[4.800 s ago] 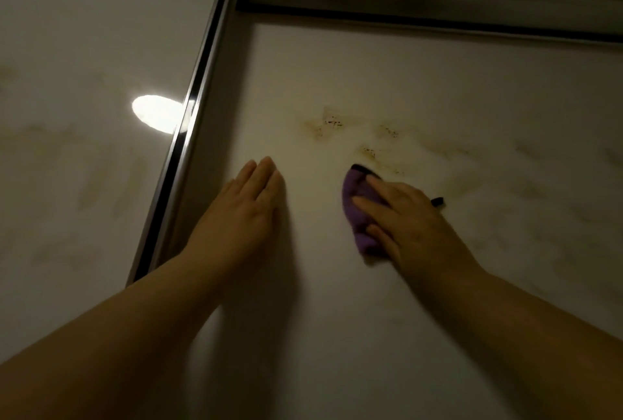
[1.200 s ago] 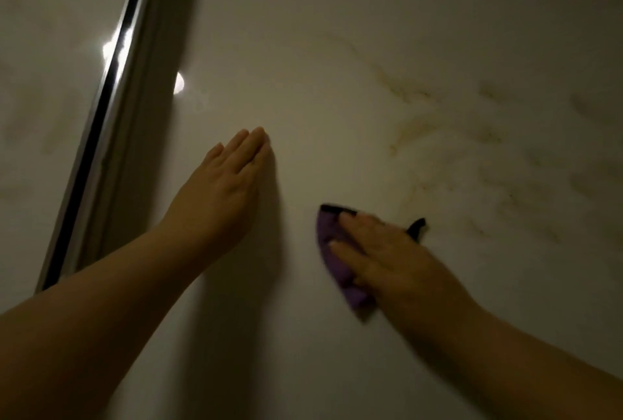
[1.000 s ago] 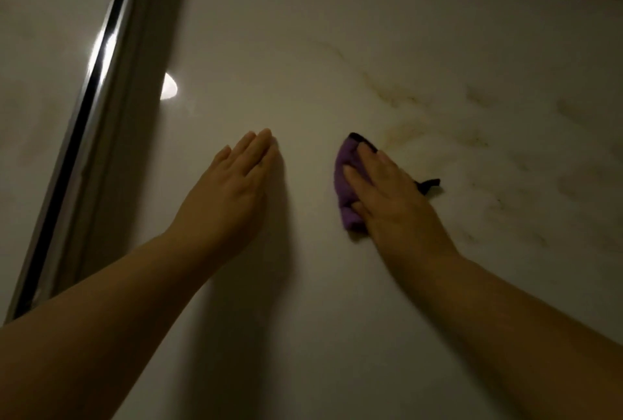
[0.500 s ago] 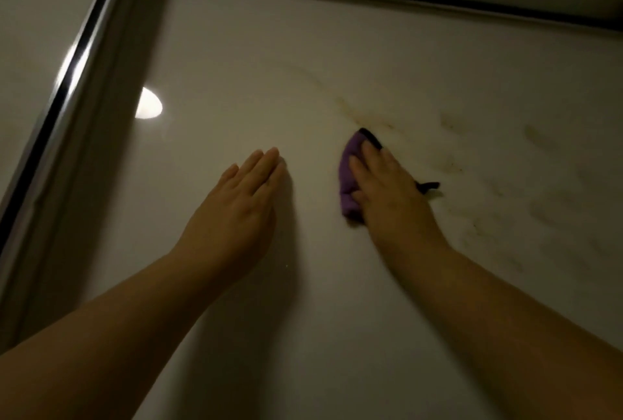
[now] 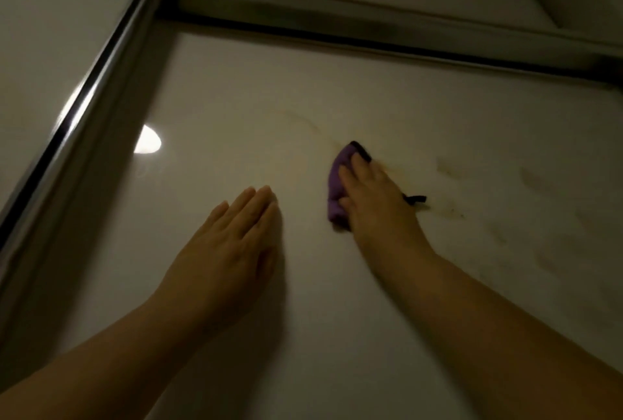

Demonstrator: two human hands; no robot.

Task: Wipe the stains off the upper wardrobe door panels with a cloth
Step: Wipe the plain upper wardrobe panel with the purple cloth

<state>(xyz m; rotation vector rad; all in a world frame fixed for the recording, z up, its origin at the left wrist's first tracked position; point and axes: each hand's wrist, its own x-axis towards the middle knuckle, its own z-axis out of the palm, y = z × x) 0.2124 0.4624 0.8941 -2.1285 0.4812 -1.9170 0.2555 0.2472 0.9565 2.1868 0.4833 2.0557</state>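
Observation:
A glossy cream wardrobe door panel (image 5: 337,285) fills the view in dim light. Brownish smeared stains (image 5: 451,170) run across its upper right part, with a faint streak above the cloth. My right hand (image 5: 374,197) presses a folded purple cloth (image 5: 337,183) with a black edge flat against the panel at the left end of the stains; its fingers lie straight over the cloth. My left hand (image 5: 232,244) rests flat on the panel to the left of the cloth, fingers together and straight.
A dark metal frame strip (image 5: 81,109) separates this panel from a second cream panel (image 5: 43,49) on the left. A dark top rail (image 5: 371,38) runs above the panel. A bright light reflection (image 5: 146,141) shows near the frame.
My right hand has slid the cloth up the panel to the streak at the left end of the stains. The view has tilted, showing more top rail. My left hand stays flat.

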